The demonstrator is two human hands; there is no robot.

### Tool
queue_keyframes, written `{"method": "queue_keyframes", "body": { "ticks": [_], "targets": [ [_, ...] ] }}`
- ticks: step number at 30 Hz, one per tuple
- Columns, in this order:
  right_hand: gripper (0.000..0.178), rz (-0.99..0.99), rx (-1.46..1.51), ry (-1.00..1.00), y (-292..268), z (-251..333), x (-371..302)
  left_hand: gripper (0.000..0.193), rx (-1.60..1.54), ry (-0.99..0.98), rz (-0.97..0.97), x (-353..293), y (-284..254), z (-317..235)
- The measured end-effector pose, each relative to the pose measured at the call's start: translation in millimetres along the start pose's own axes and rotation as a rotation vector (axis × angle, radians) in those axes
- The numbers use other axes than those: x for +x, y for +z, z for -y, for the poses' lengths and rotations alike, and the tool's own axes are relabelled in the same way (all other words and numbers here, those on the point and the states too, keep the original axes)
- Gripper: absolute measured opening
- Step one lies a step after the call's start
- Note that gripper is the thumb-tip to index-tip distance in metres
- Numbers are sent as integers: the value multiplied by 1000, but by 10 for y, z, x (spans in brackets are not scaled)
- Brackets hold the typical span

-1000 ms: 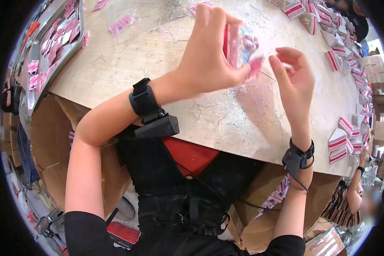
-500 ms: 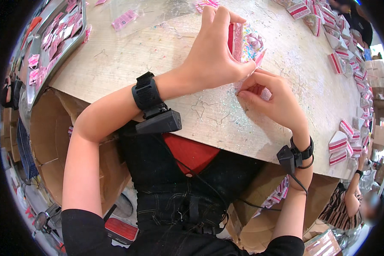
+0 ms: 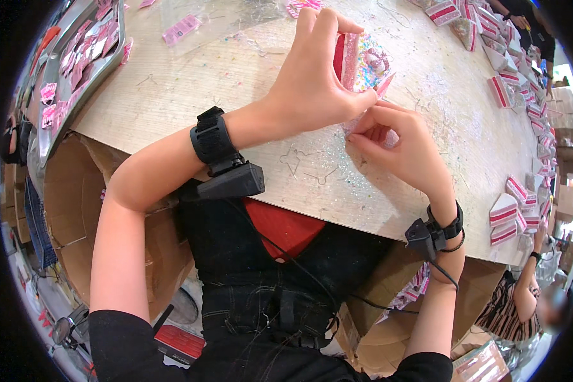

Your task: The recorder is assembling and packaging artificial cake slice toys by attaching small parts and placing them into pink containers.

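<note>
A toy cake slice with red and pink layers and a top of coloured sprinkles is gripped in my left hand, thumb on one side and fingers on the other. My right hand is just below the slice's near tip, its thumb and forefinger brought together in a pinch. Whatever sits between those fingertips is too small or too covered to make out. Glitter and thin bent wire pieces lie on the tabletop close to both hands.
Many wedge-shaped cake slices line the table's right side. At far left a metal tray holds pink tags; a pink tag lies on clear plastic. Cardboard boxes stand below the table edge. Another person is at lower right.
Both hands and the cake slice have shifted slightly left in the view. The left hand's grip and the right hand's pinch look the same.
</note>
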State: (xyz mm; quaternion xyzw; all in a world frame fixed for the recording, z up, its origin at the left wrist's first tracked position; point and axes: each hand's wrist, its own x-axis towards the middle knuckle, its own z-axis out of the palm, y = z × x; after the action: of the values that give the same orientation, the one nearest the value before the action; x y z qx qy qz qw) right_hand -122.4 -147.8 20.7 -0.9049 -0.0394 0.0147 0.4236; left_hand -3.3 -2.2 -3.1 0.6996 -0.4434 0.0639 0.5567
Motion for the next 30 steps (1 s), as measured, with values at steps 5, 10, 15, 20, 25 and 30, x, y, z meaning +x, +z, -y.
{"method": "queue_keyframes", "body": {
  "ticks": [5,10,15,20,25,30],
  "targets": [
    [11,-14,-55,-28,-6,1,-6,59,3,35,-4,15,14,24],
    [10,-45,-71,-122,54,-51,-24,63,1,5,14,16,-27,50],
    [10,-48,-311,-371,89,27,4,72,-101,-153,-33,40,-451,-56],
    [10,-80,-611,-517,93,-38,-156,37,845,231,-112,-520,-1867,-580],
    [10,-79,-684,-555,169,11,-122,47,562,-389,-832,-1820,-3180,-1086],
    [5,-144,-228,-399,56,-44,-82,79,1862,-1186,-176,-3734,-3969,-1159]
  ]
}}
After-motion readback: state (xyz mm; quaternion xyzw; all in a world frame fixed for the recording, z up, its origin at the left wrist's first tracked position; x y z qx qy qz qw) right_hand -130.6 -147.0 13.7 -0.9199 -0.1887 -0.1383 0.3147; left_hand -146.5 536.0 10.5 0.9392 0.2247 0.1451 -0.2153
